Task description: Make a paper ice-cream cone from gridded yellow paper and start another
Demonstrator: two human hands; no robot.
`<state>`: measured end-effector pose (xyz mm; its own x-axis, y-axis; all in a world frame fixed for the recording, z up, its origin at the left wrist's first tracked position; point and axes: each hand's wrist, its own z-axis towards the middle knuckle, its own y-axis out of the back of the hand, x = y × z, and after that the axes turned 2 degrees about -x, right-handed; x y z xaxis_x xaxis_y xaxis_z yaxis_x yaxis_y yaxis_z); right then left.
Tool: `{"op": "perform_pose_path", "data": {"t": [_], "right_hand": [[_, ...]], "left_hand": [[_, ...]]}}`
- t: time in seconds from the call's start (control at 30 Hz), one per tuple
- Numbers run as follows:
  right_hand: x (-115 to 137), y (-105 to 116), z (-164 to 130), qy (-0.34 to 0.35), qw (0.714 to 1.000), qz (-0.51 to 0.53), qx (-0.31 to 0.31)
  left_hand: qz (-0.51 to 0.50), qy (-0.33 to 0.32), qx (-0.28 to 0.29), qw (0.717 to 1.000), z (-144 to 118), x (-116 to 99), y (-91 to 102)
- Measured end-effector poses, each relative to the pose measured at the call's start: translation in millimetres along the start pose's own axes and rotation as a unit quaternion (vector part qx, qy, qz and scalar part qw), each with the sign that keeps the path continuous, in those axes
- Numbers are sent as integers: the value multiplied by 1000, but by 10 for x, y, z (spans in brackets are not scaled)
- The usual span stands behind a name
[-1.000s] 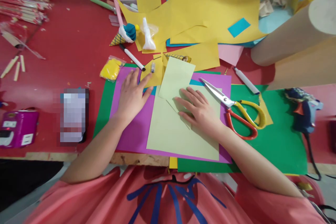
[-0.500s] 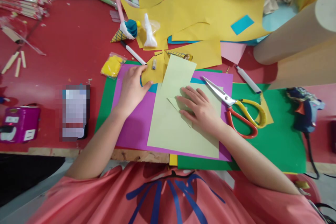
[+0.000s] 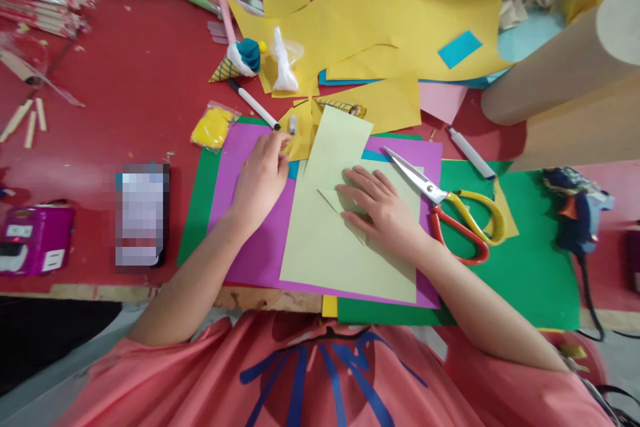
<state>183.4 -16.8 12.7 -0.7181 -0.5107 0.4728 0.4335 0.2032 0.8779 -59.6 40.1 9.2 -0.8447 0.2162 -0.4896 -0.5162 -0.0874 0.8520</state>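
Two hands: left hand (image 3: pixel 261 177) fingers pinching yellow scrap (image 3: pixel 300 137); right hand (image 3: pixel 383 207) fingers released, flat on pale green paper (image 3: pixel 330 247)

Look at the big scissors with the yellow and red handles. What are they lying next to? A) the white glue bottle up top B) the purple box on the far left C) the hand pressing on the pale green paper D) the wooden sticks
C: the scissors lie just beside the right hand, which rests flat on the pale green paper.
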Motion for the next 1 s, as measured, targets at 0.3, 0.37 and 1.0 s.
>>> {"op": "perform_pose_path", "data": {"t": [0.3, 0.37, 1.0], "right_hand": [[-8, -16, -6, 1, 1000, 4, -5], [-1, -18, -10, -4, 1000, 18, -15], [5, 301, -19, -60, 975, 177, -116]], "left_hand": [[34, -57, -17, 998, -15, 48, -30], [7, -59, -30, 998, 3, 90, -17], [-60, -143, -132, 979, -224, -108, 249]]}}
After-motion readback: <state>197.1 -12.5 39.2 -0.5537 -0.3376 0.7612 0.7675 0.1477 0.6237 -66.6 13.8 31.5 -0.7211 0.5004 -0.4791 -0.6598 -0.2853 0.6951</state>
